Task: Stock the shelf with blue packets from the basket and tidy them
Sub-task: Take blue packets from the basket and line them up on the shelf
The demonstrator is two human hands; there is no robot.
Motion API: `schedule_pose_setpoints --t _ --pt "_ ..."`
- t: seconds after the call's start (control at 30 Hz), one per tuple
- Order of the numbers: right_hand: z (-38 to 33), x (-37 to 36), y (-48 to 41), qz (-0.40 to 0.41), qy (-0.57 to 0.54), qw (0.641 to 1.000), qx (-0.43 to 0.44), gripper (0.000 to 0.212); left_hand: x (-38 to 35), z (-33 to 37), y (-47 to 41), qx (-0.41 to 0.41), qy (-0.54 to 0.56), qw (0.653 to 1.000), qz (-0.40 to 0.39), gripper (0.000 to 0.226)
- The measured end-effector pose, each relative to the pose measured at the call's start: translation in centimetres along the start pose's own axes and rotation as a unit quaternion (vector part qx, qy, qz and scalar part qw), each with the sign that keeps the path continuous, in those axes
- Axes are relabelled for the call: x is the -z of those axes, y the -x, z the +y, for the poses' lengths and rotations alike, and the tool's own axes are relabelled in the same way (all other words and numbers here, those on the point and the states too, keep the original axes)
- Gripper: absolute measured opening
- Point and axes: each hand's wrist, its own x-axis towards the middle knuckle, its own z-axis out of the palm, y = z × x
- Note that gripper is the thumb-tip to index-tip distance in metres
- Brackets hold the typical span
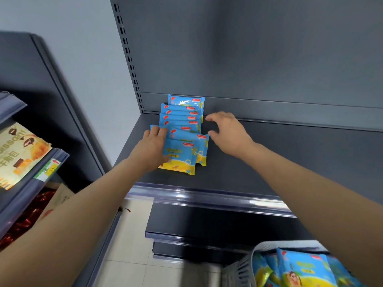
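While left hand (pixel 154 146) presses flat against blue packets (pixel 182 129), right hand (pixel 227 131) hovers released over open shelf (pixel 269 158).

glossy plastic blue packets (pixel 182 129) on a matt grey metal shelf (pixel 259 162), shiny clear edge strip (pixel 207 196).
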Motion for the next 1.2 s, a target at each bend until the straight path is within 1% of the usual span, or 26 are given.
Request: schedule_pose_setpoints --t 0.07,0.13,0.2,0.27,0.37,0.47,0.57,0.67,0.8,0.87,0.9,0.97,1.1,1.2 --pt "-0.2 0.5 1.0 0.001 0.011 1.0 0.01 0.04 0.3 0.4 0.8 0.007 -0.011 1.0 -0.004 0.077" --pt "-0.4 1.2 2.2 0.009 0.022 1.0 0.017 0.04 0.9 1.3 1.6 0.011 -0.023 1.0 0.011 0.075" --pt "-0.6 2.0 3.5 0.028 0.041 0.999 0.02 0.04 1.8 3.0 2.5 0.0 -0.038 0.998 0.044 0.07" --pt "-0.7 3.2 5.1 0.063 0.072 0.995 0.023 0.04 3.0 5.4 3.6 -0.029 -0.047 0.993 0.103 0.063" --pt "-0.9 5.5 8.2 0.128 0.119 0.984 0.035 0.04 5.2 10.0 5.8 -0.087 -0.04 0.974 0.204 0.055" --pt "-0.9 8.9 12.0 0.173 0.16 0.971 0.038 0.045 7.5 15.2 8.6 -0.149 -0.035 0.95 0.274 0.054" --pt "-0.5 12.9 16.1 0.211 0.182 0.96 0.04 0.05 9.6 20.0 11.5 -0.195 -0.061 0.924 0.323 0.058" --pt "0.1 16.5 20.3 0.244 0.2 0.948 0.045 0.054 11.1 24.2 14.6 -0.217 -0.074 0.902 0.366 0.061" --pt "1.4 19.2 26.0 0.291 0.207 0.933 0.049 0.057 10.8 28.9 18.5 -0.226 -0.061 0.89 0.392 0.062" --pt "2.5 19.5 28.7 0.3 0.206 0.93 0.049 0.056 9.5 30.9 20.2 -0.23 -0.039 0.893 0.384 0.062" --pt "3.2 19.4 29.9 0.293 0.204 0.933 0.046 0.056 8.6 31.9 20.9 -0.235 -0.022 0.899 0.368 0.062" --pt "4.8 18.6 32.1 0.258 0.197 0.945 0.033 0.056 6.0 33.5 22.0 -0.246 0.005 0.921 0.304 0.063" --pt "8.7 15.1 35.3 0.138 0.202 0.97 0.0 0.053 -0.3 34.9 23.1 -0.258 -0.001 0.956 0.138 0.06" --pt "11.7 11.5 37.0 0.035 0.171 0.984 -0.023 0.051 -4.9 34.6 23.0 -0.243 0.013 0.969 0.041 0.056"
